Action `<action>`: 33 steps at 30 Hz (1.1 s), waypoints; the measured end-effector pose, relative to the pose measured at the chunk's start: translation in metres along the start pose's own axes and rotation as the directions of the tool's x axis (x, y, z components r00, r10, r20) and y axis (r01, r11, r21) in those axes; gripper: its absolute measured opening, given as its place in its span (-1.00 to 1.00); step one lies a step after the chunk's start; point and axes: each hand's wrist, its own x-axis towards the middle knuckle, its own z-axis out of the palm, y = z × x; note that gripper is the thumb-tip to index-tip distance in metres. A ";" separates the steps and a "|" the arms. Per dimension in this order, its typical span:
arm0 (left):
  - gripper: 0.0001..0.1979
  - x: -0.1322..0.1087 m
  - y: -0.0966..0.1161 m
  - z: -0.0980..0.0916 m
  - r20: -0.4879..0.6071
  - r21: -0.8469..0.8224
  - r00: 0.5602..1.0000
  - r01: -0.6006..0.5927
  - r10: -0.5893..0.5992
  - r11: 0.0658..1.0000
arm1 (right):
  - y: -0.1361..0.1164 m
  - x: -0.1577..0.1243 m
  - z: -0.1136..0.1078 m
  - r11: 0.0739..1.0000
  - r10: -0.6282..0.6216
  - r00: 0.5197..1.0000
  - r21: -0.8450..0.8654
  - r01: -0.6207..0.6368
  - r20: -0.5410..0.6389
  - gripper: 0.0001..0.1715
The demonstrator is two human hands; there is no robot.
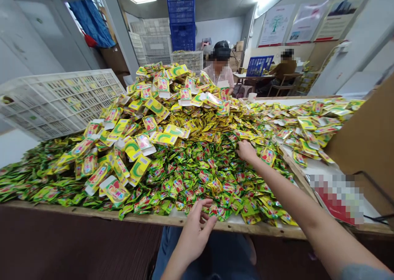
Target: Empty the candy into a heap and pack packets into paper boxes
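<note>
My left hand [197, 231] is held over the table's front edge, its fingers loosely bent and the thumb apart, with nothing visible in it. Just beyond it lies a wide heap of small green sachets [191, 177]. My right hand [247, 151] reaches out to the far part of this heap, where green sachets meet yellow sachets [200, 126]. Its fingertips point down among the sachets and are hidden, so any hold there does not show. Yellow-and-green small boxes [140, 169], some with open white flaps, are piled on the left and at the back.
A white plastic crate [70, 97] leans at the left. A wooden strip [292, 165] divides the table, with more flat boxes [308, 124] to its right. Cardboard [363, 149] stands at the far right. One person [219, 67] sits opposite; another [286, 69] is farther back.
</note>
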 end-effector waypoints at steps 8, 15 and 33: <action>-0.78 0.089 0.028 -0.034 -0.179 0.359 0.942 -0.207 0.285 0.910 | 0.027 -0.005 -0.016 0.999 0.017 1.000 0.037 -0.018 0.016 -0.75; -0.74 0.237 0.070 -0.019 -0.184 0.651 0.926 -0.136 0.329 0.747 | 0.042 -0.042 -0.009 0.956 0.139 0.990 0.262 -0.131 -0.010 -0.69; -0.77 0.115 0.029 -0.008 0.119 0.668 0.330 -0.725 0.936 0.171 | -0.027 -0.128 -0.006 0.196 0.057 0.952 0.932 -0.305 0.300 -0.49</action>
